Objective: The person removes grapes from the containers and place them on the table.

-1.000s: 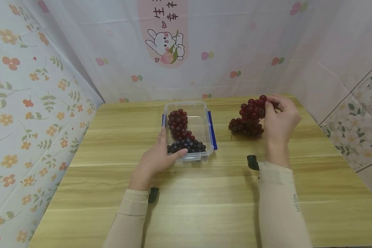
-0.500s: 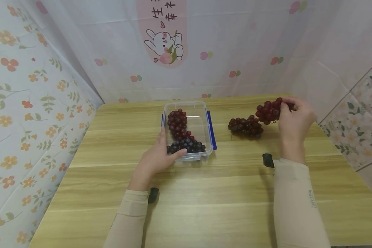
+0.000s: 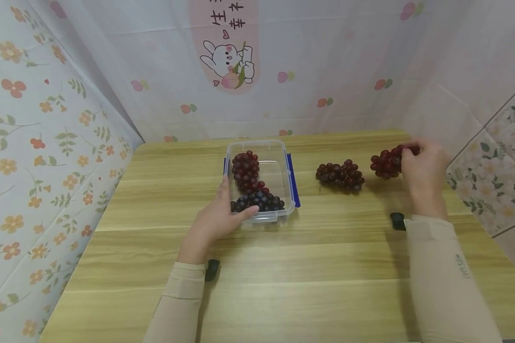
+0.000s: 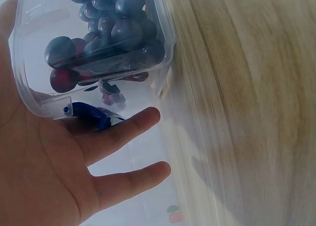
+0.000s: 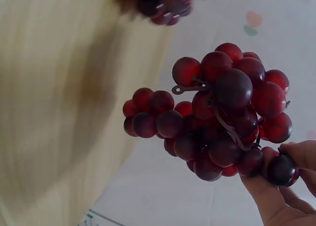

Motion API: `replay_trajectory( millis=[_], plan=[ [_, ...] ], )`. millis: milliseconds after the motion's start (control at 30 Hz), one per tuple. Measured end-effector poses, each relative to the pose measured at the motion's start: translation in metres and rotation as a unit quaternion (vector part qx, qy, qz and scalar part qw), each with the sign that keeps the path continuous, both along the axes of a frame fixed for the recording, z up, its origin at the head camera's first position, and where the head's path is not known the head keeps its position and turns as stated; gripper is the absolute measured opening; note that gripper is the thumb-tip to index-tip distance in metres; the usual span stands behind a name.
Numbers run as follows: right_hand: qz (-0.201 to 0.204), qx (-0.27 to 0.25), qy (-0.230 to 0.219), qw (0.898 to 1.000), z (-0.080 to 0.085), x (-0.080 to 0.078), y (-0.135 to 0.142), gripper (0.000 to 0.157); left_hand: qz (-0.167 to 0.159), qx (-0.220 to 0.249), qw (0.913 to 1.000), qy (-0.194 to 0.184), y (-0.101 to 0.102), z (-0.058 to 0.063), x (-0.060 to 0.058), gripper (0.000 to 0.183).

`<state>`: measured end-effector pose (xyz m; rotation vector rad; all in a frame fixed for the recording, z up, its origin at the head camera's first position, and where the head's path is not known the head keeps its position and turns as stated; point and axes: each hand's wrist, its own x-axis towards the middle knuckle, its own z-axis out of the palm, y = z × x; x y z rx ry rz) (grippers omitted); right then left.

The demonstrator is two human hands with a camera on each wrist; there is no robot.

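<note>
My left hand (image 3: 216,219) rests along the left side of a clear plastic container (image 3: 276,178), thumb over its front rim. In the left wrist view its fingers (image 4: 126,137) are straight and spread. Inside the container lie a red grape bunch (image 3: 245,170) at the left and a dark purple grape bunch (image 3: 262,201) at the front. At the far right, my right hand (image 3: 426,174) pinches one end of another red grape bunch (image 5: 222,107), held just above the table. A further reddish grape bunch (image 3: 340,176) lies between it and the container.
Blue side latches (image 3: 293,181) hang outward from the container. Everything stands on a wood-grain table (image 3: 262,286). A white printed curtain (image 3: 326,62) hangs behind its far edge, and a floral cloth (image 3: 34,143) borders the left.
My right hand has carried the red grape bunch to the right and lower, away from the bunch lying on the table. My left hand and the container have stayed put.
</note>
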<state>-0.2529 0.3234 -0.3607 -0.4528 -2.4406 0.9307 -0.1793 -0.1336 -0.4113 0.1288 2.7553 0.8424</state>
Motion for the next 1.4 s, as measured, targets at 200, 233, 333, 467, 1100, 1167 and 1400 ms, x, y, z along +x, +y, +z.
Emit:
replay_trajectory(
  millis=[200, 233, 333, 467, 1100, 1167, 1400],
  plan=[
    [0.033, 0.029, -0.036, 0.998, -0.012, -0.003, 0.013, 0.035, 0.003, 0.002, 1.0, 0.002, 0.0, -0.001, 0.001, 0.135],
    [0.037, 0.031, -0.043, 0.998, -0.014, -0.004, 0.015, 0.035, 0.002, 0.001, 1.0, 0.003, 0.0, -0.001, 0.001, 0.135],
    [0.052, 0.04, -0.052, 0.996, -0.018, -0.006, 0.02, 0.035, 0.001, 0.001, 1.0, 0.003, 0.0, -0.001, 0.001, 0.135],
    [0.084, 0.057, -0.078, 0.992, -0.022, -0.009, 0.03, 0.034, 0.002, 0.002, 1.0, 0.002, 0.0, -0.002, 0.001, 0.136],
    [0.2, 0.217, -0.276, 0.915, -0.033, -0.012, 0.052, 0.066, 0.005, 0.009, 0.9999, 0.003, 0.001, -0.001, 0.001, 0.134],
    [0.212, 0.24, -0.284, 0.904, -0.035, -0.015, 0.052, 0.068, 0.006, 0.008, 0.9999, 0.004, 0.001, -0.001, 0.001, 0.134],
    [0.236, 0.301, -0.287, 0.878, -0.043, -0.027, 0.045, 0.063, 0.005, 0.012, 0.9999, 0.005, 0.0, 0.0, 0.002, 0.134]
  ],
)
